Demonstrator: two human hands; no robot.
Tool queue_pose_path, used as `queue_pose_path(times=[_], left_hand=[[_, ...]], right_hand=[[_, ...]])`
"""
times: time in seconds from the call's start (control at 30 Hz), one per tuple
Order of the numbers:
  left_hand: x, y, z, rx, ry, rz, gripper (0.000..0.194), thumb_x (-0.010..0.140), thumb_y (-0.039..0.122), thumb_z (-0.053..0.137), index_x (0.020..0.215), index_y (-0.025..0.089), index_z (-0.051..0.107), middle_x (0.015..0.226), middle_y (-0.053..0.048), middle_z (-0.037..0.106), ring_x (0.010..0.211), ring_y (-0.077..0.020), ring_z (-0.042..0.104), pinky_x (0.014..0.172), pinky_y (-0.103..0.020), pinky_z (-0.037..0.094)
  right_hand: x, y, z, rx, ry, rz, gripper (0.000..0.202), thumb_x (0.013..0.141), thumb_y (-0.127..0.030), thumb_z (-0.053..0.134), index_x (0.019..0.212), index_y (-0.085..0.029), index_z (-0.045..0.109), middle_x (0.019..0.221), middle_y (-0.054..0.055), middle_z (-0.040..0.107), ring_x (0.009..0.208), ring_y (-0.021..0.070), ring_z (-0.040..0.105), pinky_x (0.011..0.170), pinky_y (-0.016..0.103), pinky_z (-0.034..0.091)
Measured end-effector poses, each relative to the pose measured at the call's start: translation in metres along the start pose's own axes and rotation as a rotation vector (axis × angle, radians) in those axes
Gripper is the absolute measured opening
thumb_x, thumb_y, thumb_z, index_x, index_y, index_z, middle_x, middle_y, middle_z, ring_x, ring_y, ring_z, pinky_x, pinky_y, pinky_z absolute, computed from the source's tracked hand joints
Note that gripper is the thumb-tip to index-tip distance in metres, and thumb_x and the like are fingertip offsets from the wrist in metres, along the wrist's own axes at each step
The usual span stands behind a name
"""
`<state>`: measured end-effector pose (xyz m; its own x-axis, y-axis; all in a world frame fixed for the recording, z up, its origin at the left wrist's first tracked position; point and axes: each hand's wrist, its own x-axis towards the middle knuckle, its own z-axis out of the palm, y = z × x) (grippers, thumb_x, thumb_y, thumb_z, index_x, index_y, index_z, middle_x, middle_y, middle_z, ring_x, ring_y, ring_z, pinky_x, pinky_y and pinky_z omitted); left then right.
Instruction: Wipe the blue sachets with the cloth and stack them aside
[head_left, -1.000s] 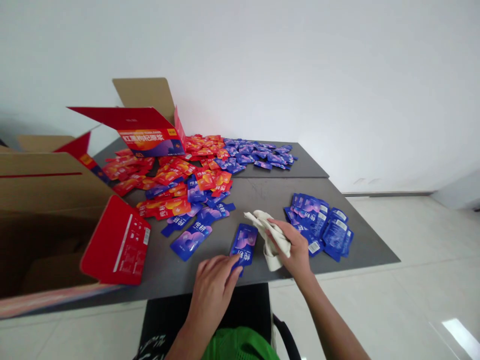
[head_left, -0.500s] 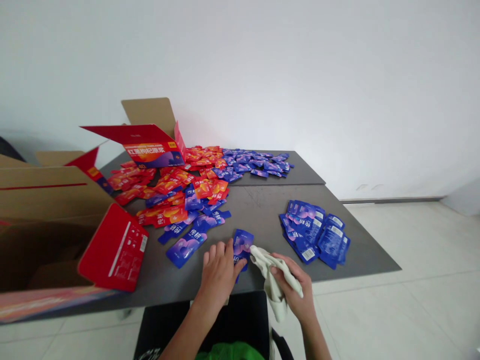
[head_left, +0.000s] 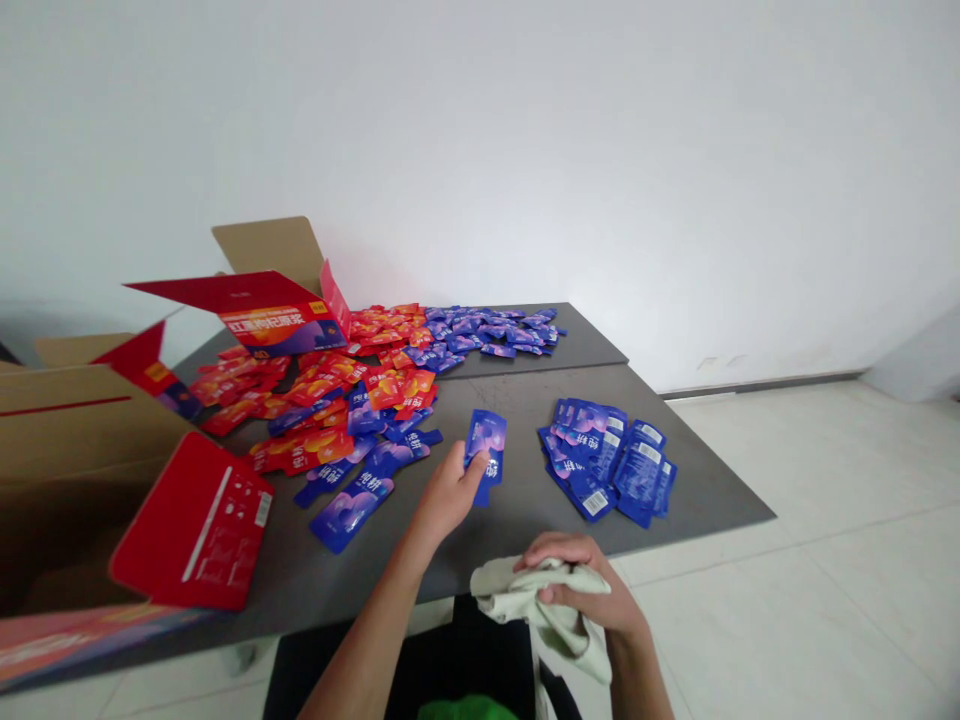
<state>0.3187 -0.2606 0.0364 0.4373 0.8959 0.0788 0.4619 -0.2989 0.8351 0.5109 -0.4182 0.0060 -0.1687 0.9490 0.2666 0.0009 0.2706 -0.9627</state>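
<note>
My left hand [head_left: 454, 487] pinches a blue pouch [head_left: 487, 432] with its thumb across the front, over the middle of the table. A pale cloth [head_left: 551, 605] is bunched in my right hand [head_left: 581, 580], low at the table's front edge. Right of the held pouch lies a fanned group of blue pouches [head_left: 592, 440], several with barcodes showing. Loose blue pouches [head_left: 352, 505] rest to the left of my left hand. Beyond them spread red pouches [head_left: 322, 380] mixed with some blue ones.
An open red carton [head_left: 277, 325] stands at the back left. Nearer, a larger open carton [head_left: 202, 540] takes up the left front of the grey table [head_left: 517, 385]. A heap of blue pouches [head_left: 487, 325] lies at the back, before a white wall [head_left: 562, 150].
My left hand has lifted the blue pouch and moved it up and away from me. My right hand has drawn the cloth back toward me. The view has shifted slightly.
</note>
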Motion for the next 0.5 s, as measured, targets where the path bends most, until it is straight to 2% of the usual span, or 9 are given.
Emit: queue_pose_path(times=[0.13, 0.2, 0.3, 0.4, 0.5], left_hand=[[0.044, 0.025, 0.039, -0.156, -0.108, -0.003, 0.036, 0.106, 0.052, 0.035, 0.104, 0.020, 0.053, 0.068, 0.003, 0.059, 0.052, -0.0139, 0.059, 0.054, -0.024, 0.045], [0.061, 0.035, 0.063, -0.191, -0.167, 0.004, 0.035, 0.106, 0.049, 0.038, 0.106, 0.018, 0.055, 0.062, 0.004, 0.056, 0.048, -0.0131, 0.058, 0.052, -0.022, 0.044], [0.074, 0.041, 0.092, -0.185, -0.191, 0.010, 0.033, 0.105, 0.040, 0.045, 0.120, 0.013, 0.056, 0.067, 0.002, 0.063, 0.048, -0.0133, 0.059, 0.054, -0.023, 0.047], [0.074, 0.040, 0.107, -0.116, -0.165, 0.029, 0.038, 0.102, 0.027, 0.049, 0.136, 0.011, 0.052, 0.080, -0.005, 0.072, 0.059, -0.0160, 0.066, 0.065, -0.027, 0.052], [0.068, 0.035, 0.108, -0.024, -0.125, 0.079, 0.041, 0.101, 0.028, 0.053, 0.140, 0.014, 0.054, 0.099, -0.012, 0.076, 0.089, -0.0230, 0.073, 0.087, -0.034, 0.053]], right_hand=[[-0.002, 0.003, -0.003, 0.074, -0.031, -0.059, 0.031, 0.083, -0.044, 0.084, 0.106, -0.024, 0.081, 0.097, 0.008, 0.080, 0.088, 0.0229, 0.075, 0.078, 0.034, 0.060], [-0.003, 0.004, -0.004, 0.080, -0.027, -0.066, 0.029, 0.083, -0.042, 0.084, 0.106, -0.026, 0.082, 0.097, 0.008, 0.080, 0.088, 0.0232, 0.075, 0.077, 0.034, 0.060], [-0.003, 0.004, -0.003, 0.094, -0.016, -0.075, 0.028, 0.082, -0.040, 0.085, 0.108, -0.029, 0.082, 0.098, 0.008, 0.080, 0.088, 0.0234, 0.075, 0.076, 0.033, 0.059], [-0.002, 0.003, -0.002, 0.109, -0.013, -0.096, 0.027, 0.082, -0.039, 0.085, 0.107, -0.031, 0.082, 0.097, 0.007, 0.080, 0.086, 0.0229, 0.074, 0.074, 0.032, 0.058], [0.000, 0.001, -0.002, 0.111, -0.017, -0.119, 0.027, 0.083, -0.039, 0.085, 0.109, -0.033, 0.081, 0.097, 0.007, 0.081, 0.086, 0.0224, 0.074, 0.075, 0.031, 0.058]])
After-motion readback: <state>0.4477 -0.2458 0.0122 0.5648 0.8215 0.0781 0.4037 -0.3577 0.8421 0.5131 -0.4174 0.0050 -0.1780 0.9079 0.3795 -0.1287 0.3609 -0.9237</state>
